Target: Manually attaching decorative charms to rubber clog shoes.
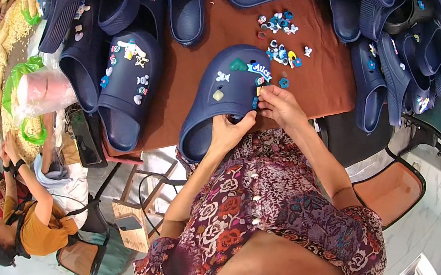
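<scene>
On the brown table [225, 26], nearest its front edge, lay the navy clog [226, 98]; the left hand [226, 132] clasped its heel side while the right hand [279, 105] pinched a small charm at its strap edge, apparently mid-fitting; pressing it home called for firm, aligned pressure

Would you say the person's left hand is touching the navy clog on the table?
Touching: the head view shows the left hand gripping the navy clog at its rear opening.
</scene>
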The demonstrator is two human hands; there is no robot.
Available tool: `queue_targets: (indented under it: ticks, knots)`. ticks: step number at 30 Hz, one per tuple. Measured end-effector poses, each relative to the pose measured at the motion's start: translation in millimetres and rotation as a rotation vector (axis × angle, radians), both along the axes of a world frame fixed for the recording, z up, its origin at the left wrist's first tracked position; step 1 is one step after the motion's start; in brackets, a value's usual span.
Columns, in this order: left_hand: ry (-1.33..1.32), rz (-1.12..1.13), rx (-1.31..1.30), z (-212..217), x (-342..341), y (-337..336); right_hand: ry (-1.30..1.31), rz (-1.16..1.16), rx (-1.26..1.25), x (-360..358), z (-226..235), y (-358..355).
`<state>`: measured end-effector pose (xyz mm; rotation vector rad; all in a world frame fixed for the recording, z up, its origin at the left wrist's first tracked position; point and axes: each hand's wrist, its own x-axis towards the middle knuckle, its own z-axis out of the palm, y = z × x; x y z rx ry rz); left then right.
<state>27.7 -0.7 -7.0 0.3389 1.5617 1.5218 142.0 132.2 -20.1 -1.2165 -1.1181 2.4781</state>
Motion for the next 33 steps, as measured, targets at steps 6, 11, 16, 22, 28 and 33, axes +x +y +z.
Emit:
queue_targets:
  ticks: [6, 11, 16, 22, 28, 33]
  knots:
    - [0.020, -0.013, -0.009, 5.7, 1.5, 0.4, 0.049, 0.008, -0.130, 1.6, -3.0, -2.0]
    - [0.040, -0.026, 0.002, 5.7, 3.8, 0.1, 0.011, 0.098, -0.121, 3.9, -5.9, 6.1]
    - [0.062, -0.051, 0.003, 0.0, 5.8, -3.2, 0.044, 0.152, -0.299, 5.6, -9.9, 17.0]
    - [0.122, -0.072, 0.000, -0.4, 7.9, -4.2, 0.068, 0.152, -0.470, 7.0, -13.1, 18.7]
    - [0.183, -0.108, -0.007, -2.4, 10.2, -7.6, 0.088, 0.168, -0.507, 10.2, -18.0, 19.4]
    - [0.118, -0.047, 0.009, 2.0, 9.1, -4.2, 0.039, 0.186, -0.272, 6.6, -10.9, 11.2]
